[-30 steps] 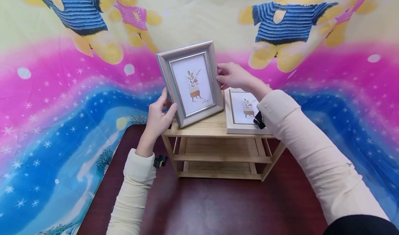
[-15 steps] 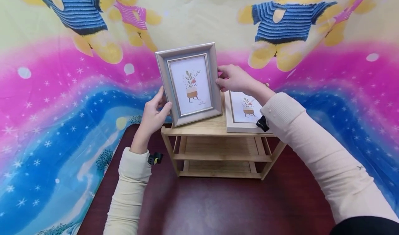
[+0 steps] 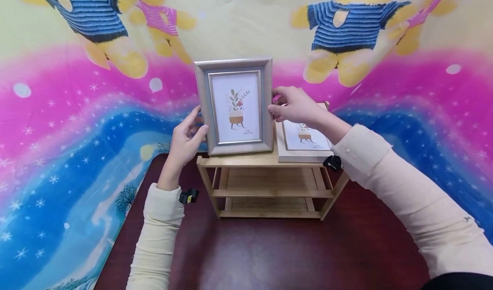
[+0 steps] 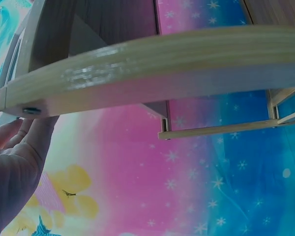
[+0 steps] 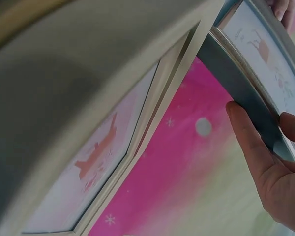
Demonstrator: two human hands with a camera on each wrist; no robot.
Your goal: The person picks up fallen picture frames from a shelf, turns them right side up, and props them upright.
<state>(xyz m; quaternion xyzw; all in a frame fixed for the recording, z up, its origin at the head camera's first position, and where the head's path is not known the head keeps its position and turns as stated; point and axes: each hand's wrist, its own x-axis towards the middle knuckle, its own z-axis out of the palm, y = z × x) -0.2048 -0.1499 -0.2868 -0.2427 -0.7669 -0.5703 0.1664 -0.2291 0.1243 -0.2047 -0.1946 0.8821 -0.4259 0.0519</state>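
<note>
The left hand [image 3: 186, 137] and right hand [image 3: 298, 107] pinch the silvery picture frame [image 3: 236, 108]; released off-balance, it could topple from the rack [image 3: 269, 193].

Two picture frames [image 3: 236, 106] [image 3: 303, 141], one wooden rack [image 3: 269, 193], three tiers [image 3: 269, 179], one table [image 3: 254, 251].

Left hand [image 3: 184, 142] and right hand [image 3: 295, 106] are bare. Left sleeve [image 3: 152, 243]: cream, closely creased along the forearm, ending in a thick left cuff [image 3: 163, 205]. Black wrist device [image 3: 188, 196] fitted there, with a small yellow marking. Right sleeve [image 3: 416, 204]: cream with a pinkish cast, bearing one small dark mark (nature indeterminate). Right cuff [image 3: 363, 149]: ribbed, with small raised dots. Second black device [image 3: 333, 163] noted beside it.
</note>
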